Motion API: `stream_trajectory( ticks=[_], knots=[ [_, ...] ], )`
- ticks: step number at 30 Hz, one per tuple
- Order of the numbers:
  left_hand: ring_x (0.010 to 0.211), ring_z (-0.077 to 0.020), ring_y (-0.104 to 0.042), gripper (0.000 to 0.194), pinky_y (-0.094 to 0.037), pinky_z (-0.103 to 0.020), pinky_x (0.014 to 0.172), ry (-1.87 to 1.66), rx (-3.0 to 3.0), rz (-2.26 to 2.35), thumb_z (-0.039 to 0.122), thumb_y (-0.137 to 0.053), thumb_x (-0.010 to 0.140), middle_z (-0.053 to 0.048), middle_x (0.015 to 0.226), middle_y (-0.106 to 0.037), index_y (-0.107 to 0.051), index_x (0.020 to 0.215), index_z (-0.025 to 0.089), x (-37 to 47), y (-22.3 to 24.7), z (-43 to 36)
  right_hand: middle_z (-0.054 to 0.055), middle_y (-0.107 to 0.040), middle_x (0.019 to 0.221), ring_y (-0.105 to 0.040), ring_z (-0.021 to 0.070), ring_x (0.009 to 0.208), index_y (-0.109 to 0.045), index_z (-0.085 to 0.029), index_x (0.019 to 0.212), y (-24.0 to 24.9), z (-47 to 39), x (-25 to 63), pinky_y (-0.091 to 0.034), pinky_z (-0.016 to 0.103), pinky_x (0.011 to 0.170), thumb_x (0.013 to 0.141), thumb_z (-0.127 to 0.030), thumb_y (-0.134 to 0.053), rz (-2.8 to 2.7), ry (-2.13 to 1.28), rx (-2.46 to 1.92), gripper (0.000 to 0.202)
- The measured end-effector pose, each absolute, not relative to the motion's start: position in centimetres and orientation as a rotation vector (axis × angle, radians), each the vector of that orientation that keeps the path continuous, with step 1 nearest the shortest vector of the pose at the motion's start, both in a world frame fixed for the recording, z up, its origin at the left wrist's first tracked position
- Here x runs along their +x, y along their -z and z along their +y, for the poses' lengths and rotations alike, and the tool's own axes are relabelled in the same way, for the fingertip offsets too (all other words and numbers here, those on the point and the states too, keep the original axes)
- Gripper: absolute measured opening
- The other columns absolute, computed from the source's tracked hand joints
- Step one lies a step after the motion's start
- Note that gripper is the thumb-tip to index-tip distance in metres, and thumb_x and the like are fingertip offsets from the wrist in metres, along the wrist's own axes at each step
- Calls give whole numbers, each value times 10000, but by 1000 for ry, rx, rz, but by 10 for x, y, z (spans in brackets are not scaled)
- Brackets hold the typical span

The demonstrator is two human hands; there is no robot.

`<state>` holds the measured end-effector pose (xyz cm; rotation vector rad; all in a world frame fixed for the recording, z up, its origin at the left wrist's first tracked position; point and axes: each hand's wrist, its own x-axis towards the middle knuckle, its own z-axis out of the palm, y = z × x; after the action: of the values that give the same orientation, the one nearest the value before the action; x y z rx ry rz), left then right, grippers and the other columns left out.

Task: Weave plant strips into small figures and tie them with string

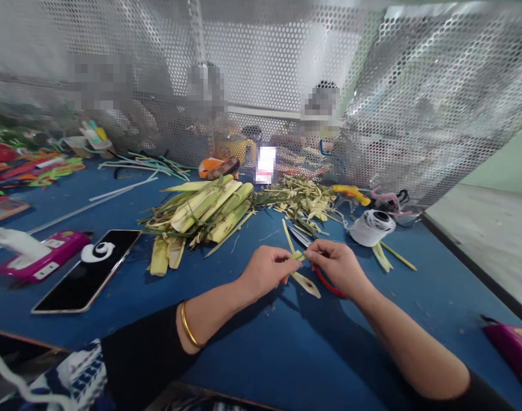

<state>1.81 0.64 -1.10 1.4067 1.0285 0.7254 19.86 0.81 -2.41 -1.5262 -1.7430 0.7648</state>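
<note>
Both my hands meet near the middle of the blue table. My left hand (269, 269) pinches one end of a small pale green leaf strip (299, 256), and the fingers of my right hand (336, 264) close on its other end. Beneath them lie a long narrow stalk and a pale pointed leaf piece (306, 283). Scissors (328, 283) with red handles rest under my right hand, their blades showing behind it. A pile of green husks (212, 211) is behind my left hand. White twine (371, 227) stands to the right, beside a few green stalks.
On the blue table (252, 342), a black phone (87, 271) and a magenta power strip (51, 257) lie left. Leaf scraps (306, 197), a lit phone (266, 164) and a yellow tool (350, 193) are at the back, before a perforated screen (261, 74) with people behind.
</note>
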Motion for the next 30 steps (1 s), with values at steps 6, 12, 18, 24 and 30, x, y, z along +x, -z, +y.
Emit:
stream_trajectory(
  ticks=[6,12,18,24,30],
  knots=[
    [375,-52,-384,271,-269,-210,423,-776,1187,1058,338,-647,766,45,457,-492,-572,580,156,20,16,8,86,-666,913,-593,214,838,-673,-182,911,9,-10,189,-409,354,759,904,-266,-514,-2034,246,-1221,179],
    [477,-68,-467,263,-330,-201,480,-854,900,963,361,-759,659,30,537,-552,-633,669,131,21,23,8,73,-648,795,-570,190,747,-640,-107,1024,10,-32,163,-389,359,728,938,-104,-397,-2588,687,-633,258],
    [480,-71,-457,288,-310,-207,470,-848,835,959,337,-794,624,26,524,-554,-598,604,127,24,24,7,92,-628,752,-558,224,656,-626,-106,917,17,-36,151,-366,382,634,894,-111,-412,-2699,1022,-646,215],
    [484,-69,-470,285,-333,-204,488,-796,851,973,311,-783,655,23,512,-553,-587,572,122,23,19,7,80,-618,735,-539,223,627,-591,-133,871,21,-37,146,-370,386,653,895,-100,-363,-2612,1036,-720,232],
    [637,-112,-586,270,-427,-222,622,-664,902,771,303,-819,610,-43,715,-678,-698,745,103,12,11,12,43,-572,670,-519,188,635,-569,-142,807,24,-34,156,-346,334,641,910,-69,-363,-2454,828,-821,242]
  ],
)
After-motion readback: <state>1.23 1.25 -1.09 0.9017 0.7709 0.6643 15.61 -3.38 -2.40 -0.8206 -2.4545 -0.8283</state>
